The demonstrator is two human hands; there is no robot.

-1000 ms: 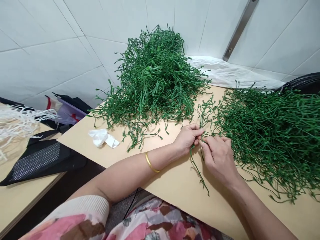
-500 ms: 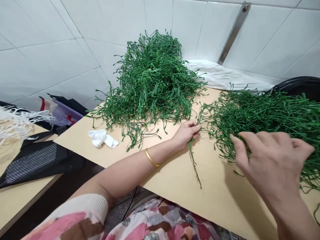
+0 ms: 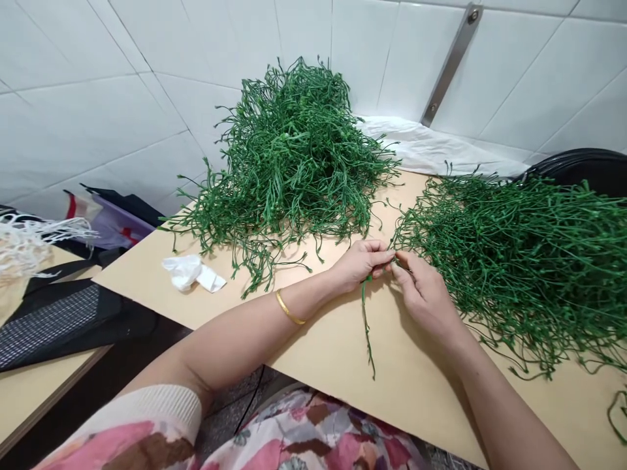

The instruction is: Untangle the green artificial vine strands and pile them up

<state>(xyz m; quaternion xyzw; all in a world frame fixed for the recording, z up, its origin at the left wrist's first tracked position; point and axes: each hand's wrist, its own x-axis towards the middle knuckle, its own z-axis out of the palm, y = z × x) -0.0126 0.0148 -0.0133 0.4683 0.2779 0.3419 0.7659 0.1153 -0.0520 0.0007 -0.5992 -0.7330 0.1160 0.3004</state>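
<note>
My left hand [image 3: 365,264] pinches a thin green artificial stem [image 3: 366,326], whose lower end hangs down over the board. Against its fingertips, my right hand [image 3: 424,290] is closed in a pinch at the stem's upper part; the exact grip is hidden between the fingers. Behind my left hand rises a tall heap of green artificial stems [image 3: 298,156] with small forked tips. A second, wider pile of such stems [image 3: 533,254] spreads out to the right, close beyond my right hand.
The tan board [image 3: 333,352] bears both piles. A crumpled white piece [image 3: 193,271] lies on its left. White strands [image 3: 44,238] and a black mesh item [image 3: 53,320] are at far left. White tiles with a metal strip [image 3: 450,65] stand behind. A black rounded object [image 3: 588,166] sits at back right.
My right hand has come down and left from above the right pile to meet my left hand, closing at the stem. My left hand has kept its pinch.
</note>
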